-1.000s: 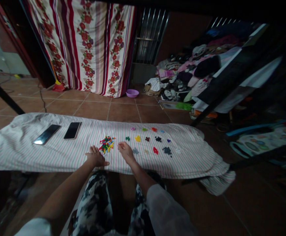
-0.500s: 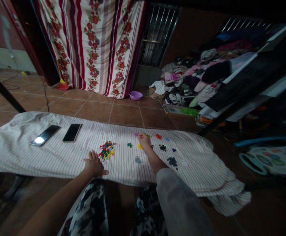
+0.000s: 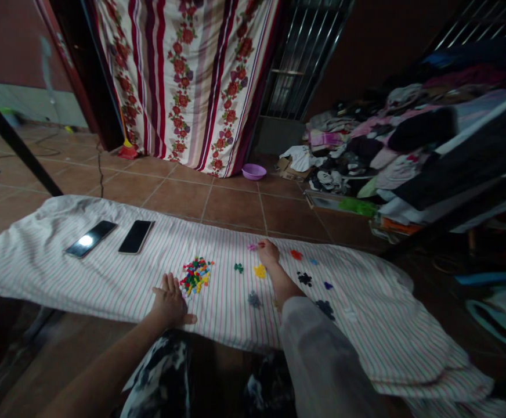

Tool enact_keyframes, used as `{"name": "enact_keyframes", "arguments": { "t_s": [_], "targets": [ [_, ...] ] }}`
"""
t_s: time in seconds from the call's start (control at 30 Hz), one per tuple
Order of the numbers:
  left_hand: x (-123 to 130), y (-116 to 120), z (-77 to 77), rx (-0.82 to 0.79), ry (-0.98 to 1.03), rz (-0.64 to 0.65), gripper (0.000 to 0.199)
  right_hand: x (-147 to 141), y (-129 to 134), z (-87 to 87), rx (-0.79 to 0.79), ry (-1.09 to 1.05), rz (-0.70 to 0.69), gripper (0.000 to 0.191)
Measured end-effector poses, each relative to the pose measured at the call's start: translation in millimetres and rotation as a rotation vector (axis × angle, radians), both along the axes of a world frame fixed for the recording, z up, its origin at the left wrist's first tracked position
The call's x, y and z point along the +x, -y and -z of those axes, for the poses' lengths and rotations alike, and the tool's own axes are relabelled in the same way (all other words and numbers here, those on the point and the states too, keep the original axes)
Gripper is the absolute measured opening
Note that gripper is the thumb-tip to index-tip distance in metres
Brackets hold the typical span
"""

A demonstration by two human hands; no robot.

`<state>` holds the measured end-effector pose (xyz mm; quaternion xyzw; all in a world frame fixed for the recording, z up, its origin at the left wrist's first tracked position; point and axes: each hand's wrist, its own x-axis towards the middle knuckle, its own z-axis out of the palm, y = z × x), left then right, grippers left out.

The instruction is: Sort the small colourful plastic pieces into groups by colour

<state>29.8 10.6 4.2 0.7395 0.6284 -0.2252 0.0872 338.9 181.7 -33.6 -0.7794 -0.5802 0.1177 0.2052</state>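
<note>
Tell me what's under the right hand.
The striped cloth spreads beneath the right hand, with pink pieces and yellow pieces visible to its left. Anything lying directly under the hand is covered, so I can't tell whether more pieces are there.

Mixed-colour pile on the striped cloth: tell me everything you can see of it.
The mixed-colour pile is a loose, irregular scatter of small pieces, mainly red, green, yellow and orange, perhaps plastic. Single shapes are too small to make out. It lies on the striped cloth, left of the small green cluster. The left hand rests palm down by its near left side; whether the fingers touch it is unclear.
</note>
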Motion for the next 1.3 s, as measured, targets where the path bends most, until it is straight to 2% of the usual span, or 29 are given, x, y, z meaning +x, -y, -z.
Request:
{"name": "enact_keyframes", "arguments": {
  "t_s": [0.13,0.43,0.73,0.83,0.93,1.03,1.2,1.3],
  "targets": [
    [2,-1,-4.3,-0.025,0.005,0.001,0.102,0,-5,4.9,-0.032,-0.004,0.006,0.024],
    [-1,-4,2.3,-0.042,0.032,0.000,0.103,6,3,16.9,0.096,-0.170,-0.085,0.030],
    [-1,-5,0.8,-0.032,0.061,-0.061,0.111,2,28,-0.8,0.108,-0.248,-0.007,0.035],
    [-2,-6,0.7,-0.025,0.081,-0.103,0.116,-17,43,-7.0,0.146,-0.304,-0.064,0.034],
    [-5,-5,3.0,-0.019,0.102,-0.122,0.118,-48,63,-11.4,0.146,-0.358,-0.179,0.032],
    [-9,-1,10.5,0.016,0.103,-0.099,0.117,-87,88,-15.9,0.107,-0.391,-0.378,0.029],
    [-16,10,28.6,0.161,0.167,-0.084,0.108,-146,126,-20.4,0.086,-0.350,-0.679,0.027],
    [-19,12,33.0,0.129,0.224,-0.116,0.106,-169,139,-18.9,0.045,-0.294,-0.767,0.025]
  ]
}}
